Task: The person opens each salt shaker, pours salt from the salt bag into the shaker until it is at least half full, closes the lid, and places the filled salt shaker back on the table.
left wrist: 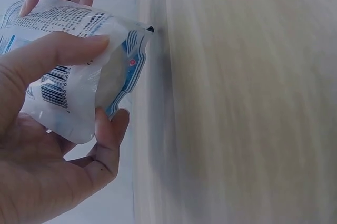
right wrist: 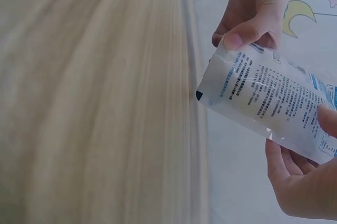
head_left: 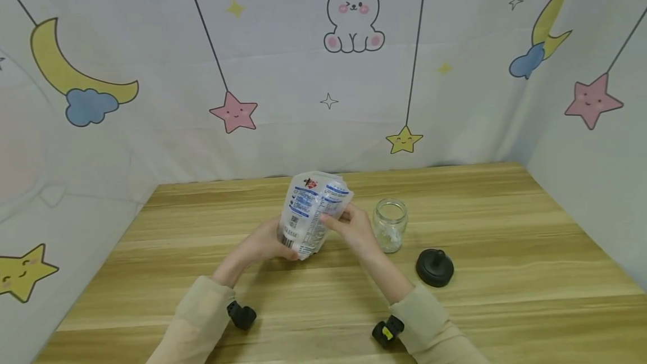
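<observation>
A white plastic pouch [head_left: 309, 212] with blue print and a barcode is held up above the table between both hands. The left hand [head_left: 265, 240] grips its lower left part, thumb across the printed face and fingers behind, as the left wrist view shows of the pouch [left wrist: 63, 97]. At the pouch's right edge the right hand [head_left: 354, 228] pinches it, with the thumb on the front. In the right wrist view the pouch [right wrist: 263, 87] lies between the left hand [right wrist: 255, 13] and the right hand [right wrist: 310, 187].
Right of the hands stands an uncovered glass jar [head_left: 390, 223] with some whitish content at its bottom. A round black lid [head_left: 434, 267] with a knob lies on the wooden table [head_left: 485, 212] nearer the front. A patterned curtain [head_left: 283, 60] hangs behind the table.
</observation>
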The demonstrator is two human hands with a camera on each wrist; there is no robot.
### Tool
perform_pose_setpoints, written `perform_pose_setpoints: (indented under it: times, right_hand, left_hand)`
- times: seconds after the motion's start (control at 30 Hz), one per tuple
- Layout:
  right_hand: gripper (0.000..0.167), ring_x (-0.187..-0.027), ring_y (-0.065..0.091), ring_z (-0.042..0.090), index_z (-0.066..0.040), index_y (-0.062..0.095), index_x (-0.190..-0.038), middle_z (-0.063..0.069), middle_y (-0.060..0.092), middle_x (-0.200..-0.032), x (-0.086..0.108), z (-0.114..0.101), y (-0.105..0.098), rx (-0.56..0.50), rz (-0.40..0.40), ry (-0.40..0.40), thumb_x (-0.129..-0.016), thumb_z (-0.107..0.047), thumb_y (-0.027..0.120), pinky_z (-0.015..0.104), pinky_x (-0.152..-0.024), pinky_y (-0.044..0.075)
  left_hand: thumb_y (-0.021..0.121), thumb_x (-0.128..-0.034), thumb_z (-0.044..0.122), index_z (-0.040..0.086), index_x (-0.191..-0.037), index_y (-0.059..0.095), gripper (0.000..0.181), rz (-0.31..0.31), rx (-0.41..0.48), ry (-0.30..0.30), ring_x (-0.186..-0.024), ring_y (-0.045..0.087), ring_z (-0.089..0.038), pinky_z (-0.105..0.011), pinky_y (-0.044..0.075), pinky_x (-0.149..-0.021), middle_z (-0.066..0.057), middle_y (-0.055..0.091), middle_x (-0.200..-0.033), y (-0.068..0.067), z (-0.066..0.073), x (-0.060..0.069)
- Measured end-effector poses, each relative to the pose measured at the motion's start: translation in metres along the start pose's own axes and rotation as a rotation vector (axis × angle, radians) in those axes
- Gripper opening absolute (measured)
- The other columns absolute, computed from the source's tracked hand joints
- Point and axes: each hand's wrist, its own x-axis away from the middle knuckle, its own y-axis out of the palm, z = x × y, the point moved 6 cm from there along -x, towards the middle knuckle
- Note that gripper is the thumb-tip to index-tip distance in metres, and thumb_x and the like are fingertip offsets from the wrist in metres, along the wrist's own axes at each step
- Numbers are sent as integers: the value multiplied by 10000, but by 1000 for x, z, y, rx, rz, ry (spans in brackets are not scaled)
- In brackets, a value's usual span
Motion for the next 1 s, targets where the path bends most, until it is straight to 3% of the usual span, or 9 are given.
perform_pose_setpoints:
  times: [0.17, 0.47, 0.7, 1.0]
  right_hand:
    - [395, -1053, 656, 269, 0, 600, -1226, 206, 670, -1167, 2, 0, -1, -28, 1, 17, -868, -142, 688, 435, -981, 488]
    - [418, -1036, 655, 208, -34, 603, -1234, 172, 678, -1174, 6, 3, -3, -87, 4, 71, -865, -206, 701, 399, -961, 492]
    - [426, -1046, 660, 217, -22, 599, -1227, 173, 678, -1175, 10, 3, -3, -90, 7, 61, -868, -226, 702, 415, -986, 480]
    - [437, -986, 651, 136, -10, 571, -1237, 171, 672, -1173, 14, 2, -3, -137, 37, 68, -879, -230, 690, 385, -984, 477]
  left_hand:
    - [815, -610, -8, 39, -1223, 582, 657, -7, 31, -15, -1005, 636, -241, -526, 410, -1022, -115, 691, -1105, -2, 1, 1]
    - [799, -622, 5, 11, -1199, 597, 612, -34, 54, 31, -948, 636, -207, -477, 438, -969, -130, 702, -1064, -4, 6, 5]
    - [792, -613, -21, 3, -1205, 595, 624, -21, 69, 50, -953, 645, -211, -484, 441, -973, -145, 705, -1063, -4, 9, 8]
    - [782, -639, -29, 90, -1363, 508, 783, -5, 42, 62, -1040, 624, -258, -525, 409, -999, -132, 679, -1147, -4, 14, 9]
